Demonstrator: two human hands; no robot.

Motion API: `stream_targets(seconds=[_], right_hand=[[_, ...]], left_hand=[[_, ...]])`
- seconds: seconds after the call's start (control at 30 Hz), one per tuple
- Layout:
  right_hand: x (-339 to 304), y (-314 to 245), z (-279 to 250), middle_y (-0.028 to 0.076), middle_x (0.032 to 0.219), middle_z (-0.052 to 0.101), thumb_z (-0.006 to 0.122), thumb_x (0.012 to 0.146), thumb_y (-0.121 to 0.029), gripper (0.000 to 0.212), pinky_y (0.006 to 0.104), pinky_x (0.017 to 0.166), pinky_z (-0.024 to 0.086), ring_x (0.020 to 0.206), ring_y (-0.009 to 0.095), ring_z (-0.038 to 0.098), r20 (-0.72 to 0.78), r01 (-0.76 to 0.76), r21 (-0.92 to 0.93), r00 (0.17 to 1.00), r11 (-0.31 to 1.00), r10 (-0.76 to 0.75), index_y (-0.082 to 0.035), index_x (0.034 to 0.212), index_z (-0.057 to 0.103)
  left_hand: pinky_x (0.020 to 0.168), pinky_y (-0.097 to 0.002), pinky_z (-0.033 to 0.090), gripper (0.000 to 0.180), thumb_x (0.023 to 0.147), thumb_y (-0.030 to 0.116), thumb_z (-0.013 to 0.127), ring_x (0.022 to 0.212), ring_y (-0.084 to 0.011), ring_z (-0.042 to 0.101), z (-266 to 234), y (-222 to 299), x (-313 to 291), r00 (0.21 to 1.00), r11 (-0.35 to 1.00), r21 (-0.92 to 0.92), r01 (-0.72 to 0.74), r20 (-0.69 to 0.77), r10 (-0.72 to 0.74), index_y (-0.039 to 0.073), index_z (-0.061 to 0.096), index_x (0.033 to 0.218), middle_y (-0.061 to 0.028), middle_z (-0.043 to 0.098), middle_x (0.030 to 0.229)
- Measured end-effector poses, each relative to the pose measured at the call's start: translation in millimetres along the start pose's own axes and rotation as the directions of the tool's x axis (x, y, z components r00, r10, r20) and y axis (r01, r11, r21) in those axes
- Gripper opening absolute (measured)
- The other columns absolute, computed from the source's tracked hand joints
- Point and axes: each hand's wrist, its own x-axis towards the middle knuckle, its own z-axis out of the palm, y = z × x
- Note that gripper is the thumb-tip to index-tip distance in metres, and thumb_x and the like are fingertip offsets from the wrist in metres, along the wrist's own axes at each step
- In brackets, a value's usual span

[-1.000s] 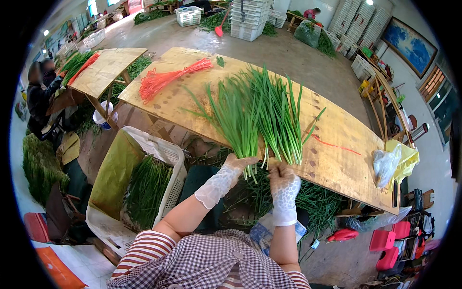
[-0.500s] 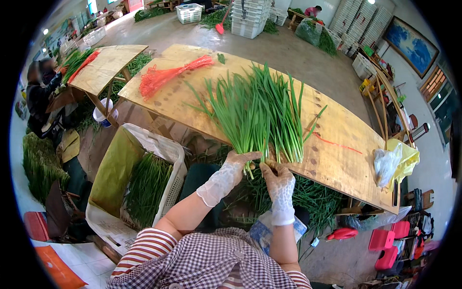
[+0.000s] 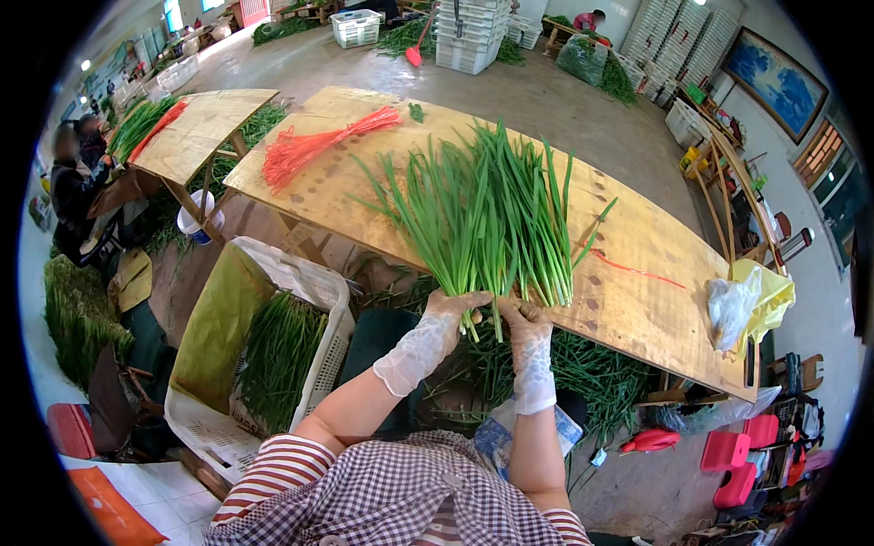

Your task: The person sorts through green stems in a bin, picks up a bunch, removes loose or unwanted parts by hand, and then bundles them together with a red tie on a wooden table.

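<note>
The worktable (image 3: 651,237) is the reference for all positions. The green stalks (image 3: 469,209) lie across its middle, tips pointing to the far edge and cut ends at the near edge. They are long, flat-leaved and slender: deep green along the blades, paler green toward the base, whitish at the ends. The mass fans out at the tips and narrows at the base; on its left side some blades splay outward, and on its right side one blade stands apart at an angle.

The left hand (image 3: 444,314), gloved, is closed around the base of the left part, at the table's near edge. The right hand (image 3: 528,320), also gloved, is at the same edge with fingers bent in beside the stalk ends; whether it grips any cannot be told.

Containers: a white plastic crate (image 3: 330,332) stands left of the table's near side. It holds more green stalks (image 3: 280,359) and a yellow-green sheet (image 3: 218,337) along one side. A white bucket (image 3: 193,223) stands off the table's left end; its contents cannot be made out. White stacked crates (image 3: 471,50) stand on the floor beyond the far edge.
</note>
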Motion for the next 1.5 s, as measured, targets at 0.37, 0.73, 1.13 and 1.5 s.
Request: stream_targets(seconds=[0.37, 0.73, 1.13, 1.5], right_hand=[[-62.2, 33.8, -26.0, 0.007, 0.067, 0.063, 0.065, 0.080, -0.019, 0.022, 0.0251, 0.058, 0.046, 0.059, 0.010, 0.055, 0.050, 0.156, -0.544, 0.987, 0.824, -0.154, 0.002, 0.087, 0.065], [-42.6, 11.7, -7.0, 0.008, 0.088, 0.066, 0.065, 0.081, -0.008, 0.023, 0.0236, 0.065, 0.051, 0.073, 0.010, 0.061, 0.180, 0.463, -0.468, 0.884, 0.753, -0.432, 0.000, 0.102, 0.063], [8.9, -19.5, -2.6, 0.010, 0.066, 0.062, 0.060, 0.081, -0.028, 0.024, 0.0346, 0.052, 0.049, 0.055, 0.024, 0.061, 0.075, 0.110, -0.993, 0.850, 0.038, -0.521, -0.004, 0.075, 0.061], [-16.2, -16.6, -11.0, 0.009, 0.062, 0.060, 0.058, 0.085, -0.020, 0.023, 0.0302, 0.051, 0.046, 0.053, 0.015, 0.059, 0.150, 0.310, -0.896, 0.885, 0.318, -0.442, 0.002, 0.087, 0.062]], left_hand=[[0.044, -0.0215, 0.037, 0.015, 0.076, 0.012, 0.068, 0.051, -0.0109, 0.049, 1.4, 10.2, -0.2, 0.997, 0.996, 0.048, 0.075, -0.037, -0.073, 0.002, 0.065, 0.086, -0.0068, 0.062, 0.074], [0.057, -0.0271, 0.049, 0.024, 0.074, 0.015, 0.069, 0.064, -0.0151, 0.059, -0.3, 14.0, -9.2, 0.982, 0.984, 0.144, 0.103, 0.143, -0.124, 0.002, 0.062, 0.092, -0.0059, 0.062, 0.076], [0.067, -0.0308, 0.048, 0.028, 0.071, 0.006, 0.072, 0.077, -0.0182, 0.061, -9.7, -4.3, 5.8, 0.999, 0.960, 0.280, 0.023, 0.028, -0.032, 0.001, 0.061, 0.095, -0.0091, 0.064, 0.087], [0.074, -0.0291, 0.047, 0.036, 0.071, 0.009, 0.072, 0.083, -0.0167, 0.059, 16.4, -10.4, -7.1, 1.000, 0.953, 0.301, -0.027, 0.008, 0.026, -0.003, 0.058, 0.102, -0.0101, 0.062, 0.093]])
